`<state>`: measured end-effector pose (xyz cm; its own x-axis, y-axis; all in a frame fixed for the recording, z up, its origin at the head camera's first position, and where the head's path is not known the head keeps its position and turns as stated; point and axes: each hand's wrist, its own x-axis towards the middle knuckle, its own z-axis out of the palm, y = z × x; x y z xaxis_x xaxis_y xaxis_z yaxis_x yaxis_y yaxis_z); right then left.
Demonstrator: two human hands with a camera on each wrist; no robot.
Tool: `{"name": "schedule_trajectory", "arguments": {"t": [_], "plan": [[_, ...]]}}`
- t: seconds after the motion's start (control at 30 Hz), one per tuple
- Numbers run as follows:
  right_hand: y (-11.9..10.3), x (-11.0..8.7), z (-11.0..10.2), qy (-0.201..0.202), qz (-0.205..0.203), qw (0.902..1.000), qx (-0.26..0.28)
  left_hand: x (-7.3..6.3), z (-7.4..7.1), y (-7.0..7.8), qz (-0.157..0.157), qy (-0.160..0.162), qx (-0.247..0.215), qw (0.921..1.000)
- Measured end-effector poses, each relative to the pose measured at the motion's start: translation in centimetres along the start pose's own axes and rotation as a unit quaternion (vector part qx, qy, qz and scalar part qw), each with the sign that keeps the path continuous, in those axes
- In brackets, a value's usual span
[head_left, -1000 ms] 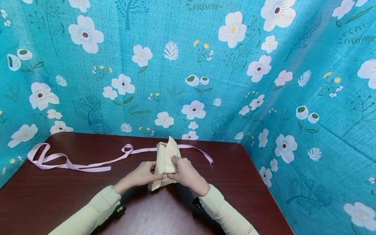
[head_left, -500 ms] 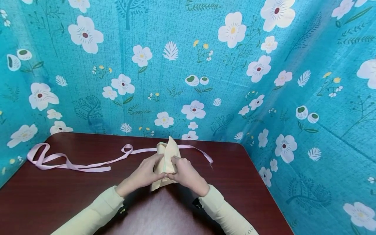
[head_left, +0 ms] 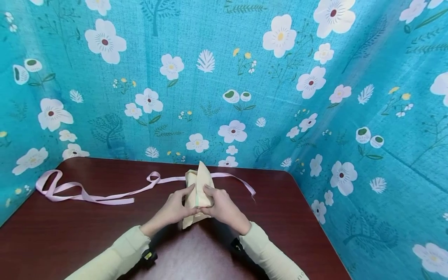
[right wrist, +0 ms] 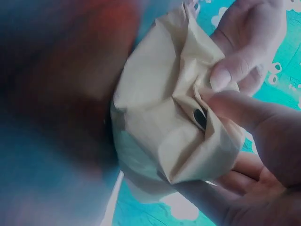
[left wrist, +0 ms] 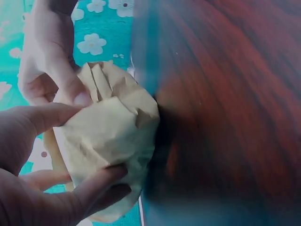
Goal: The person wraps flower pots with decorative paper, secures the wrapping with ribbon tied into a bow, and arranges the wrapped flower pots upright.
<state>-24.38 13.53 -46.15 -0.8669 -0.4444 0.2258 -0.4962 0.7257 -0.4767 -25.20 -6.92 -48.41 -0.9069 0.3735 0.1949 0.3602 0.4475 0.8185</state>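
A small bundle wrapped in tan paper [head_left: 202, 182] sits on the ribbon near the middle of the table, with a pointed flap standing at its far end. My left hand [head_left: 175, 208] grips its left side, fingers along the side and thumb at the near end. On the right side my right hand [head_left: 224, 208] holds the paper, its thumb meeting the left thumb at the near end. In the right wrist view the paper end [right wrist: 164, 127] is creased into folds, and a small dark gap shows between them. The bundle's contents are hidden by the paper.
A pink ribbon [head_left: 115, 198] lies across the dark red table [head_left: 105, 229], looped at the left and passing behind or under the bundle to a frayed end at the right. A blue flowered cloth [head_left: 196, 109] hangs behind the table and along its right side.
My left fingers have shifted up onto the bundle's top left side. My right hand keeps its hold, and the bundle stays in place. The head view has shifted slightly.
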Motion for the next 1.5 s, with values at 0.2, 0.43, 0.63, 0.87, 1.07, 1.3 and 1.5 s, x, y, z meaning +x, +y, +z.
{"name": "schedule_trajectory", "arguments": {"t": [0.2, 0.43, 0.63, 0.87, 1.07, 1.3, 1.5], "plan": [[-0.5, 0.2, 0.5, 0.012, -0.001, 0.9999, 0.007, 0.2, -0.4, 0.1, -0.025, 0.025, -0.033, 0.9988], [-1.2, 0.8, 1.3, 0.010, -0.010, 0.9998, 0.011, -0.4, -1.3, -0.1, -0.050, 0.038, -0.060, 0.9962], [-2.2, 2.8, 2.0, 0.008, -0.028, 0.9996, 0.008, -0.6, -3.3, -0.8, -0.052, 0.044, -0.059, 0.9959], [-3.3, 6.4, 3.1, 0.010, -0.040, 0.9990, -0.020, 0.3, -6.4, -2.1, -0.058, 0.041, -0.086, 0.9937], [-3.3, 9.2, 3.7, 0.005, -0.034, 0.9994, -0.002, 1.8, -8.3, -3.5, -0.062, 0.037, -0.072, 0.9948], [-2.5, 11.7, 4.3, -0.002, -0.029, 0.9994, 0.018, 3.2, -9.5, -5.0, -0.064, 0.038, -0.065, 0.9951], [-1.8, 12.4, 4.7, -0.016, -0.024, 0.9993, 0.022, 3.8, -9.5, -6.2, -0.061, 0.020, -0.058, 0.9962]]}}
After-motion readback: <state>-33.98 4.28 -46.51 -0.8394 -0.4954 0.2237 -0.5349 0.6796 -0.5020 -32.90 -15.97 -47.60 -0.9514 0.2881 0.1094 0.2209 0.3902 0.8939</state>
